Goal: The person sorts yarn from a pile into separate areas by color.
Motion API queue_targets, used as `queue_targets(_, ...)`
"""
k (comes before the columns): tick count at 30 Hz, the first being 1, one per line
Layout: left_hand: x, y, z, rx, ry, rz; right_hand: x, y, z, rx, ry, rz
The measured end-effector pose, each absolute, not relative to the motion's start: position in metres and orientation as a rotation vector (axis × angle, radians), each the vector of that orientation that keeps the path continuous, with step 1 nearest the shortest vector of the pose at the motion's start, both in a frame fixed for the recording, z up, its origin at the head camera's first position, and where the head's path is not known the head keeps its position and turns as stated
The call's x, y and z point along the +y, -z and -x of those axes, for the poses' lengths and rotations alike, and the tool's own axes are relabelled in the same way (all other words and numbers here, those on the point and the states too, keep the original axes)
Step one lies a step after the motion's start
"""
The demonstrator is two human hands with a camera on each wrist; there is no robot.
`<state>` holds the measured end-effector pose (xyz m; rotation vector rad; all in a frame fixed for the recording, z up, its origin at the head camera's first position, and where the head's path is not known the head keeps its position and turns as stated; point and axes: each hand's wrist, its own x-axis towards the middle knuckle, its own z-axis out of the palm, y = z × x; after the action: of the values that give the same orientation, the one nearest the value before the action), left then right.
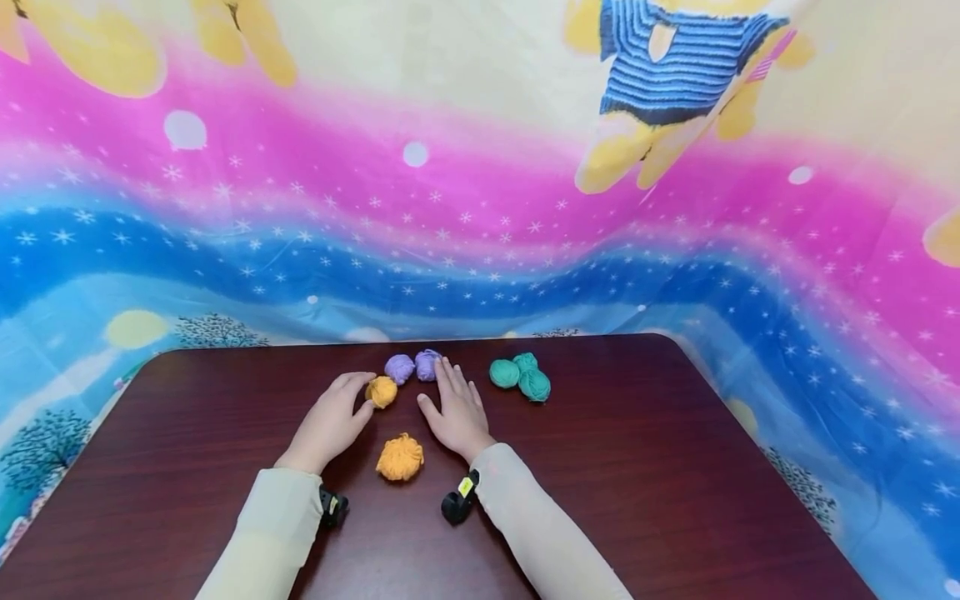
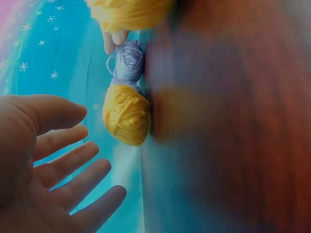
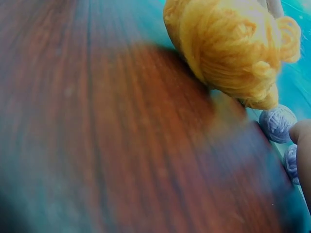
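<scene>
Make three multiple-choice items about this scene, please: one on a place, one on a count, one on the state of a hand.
1. Where does the small orange yarn ball lie?
A. beside the left hand's fingertips
B. among the green balls
C. off the table

2. How many green yarn balls lie on the table?
A. one
B. three
C. five

3. How is the right hand?
A. a closed fist
B. flat, fingers straight
C. gripping the big orange ball

Answers: 1 A, the ball sits at those fingertips. 2 B, three green balls cluster together. 3 B, it lies flat, fingertips at a purple ball.
</scene>
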<state>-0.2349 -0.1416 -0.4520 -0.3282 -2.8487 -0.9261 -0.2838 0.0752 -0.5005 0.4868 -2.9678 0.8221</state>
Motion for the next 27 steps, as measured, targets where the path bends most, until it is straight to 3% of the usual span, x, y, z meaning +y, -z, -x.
queue_targets(13, -0.132, 0.450, 0.251, -2.932, 0.833, 0.478, 0.073, 0.500, 0.283, -2.989, -0.775, -0.471)
queue_targets(27, -0.137, 0.450, 0.242, -2.928, 0.833, 0.476, 0.074, 0.502, 0.283, -2.958, -0.786, -0.472)
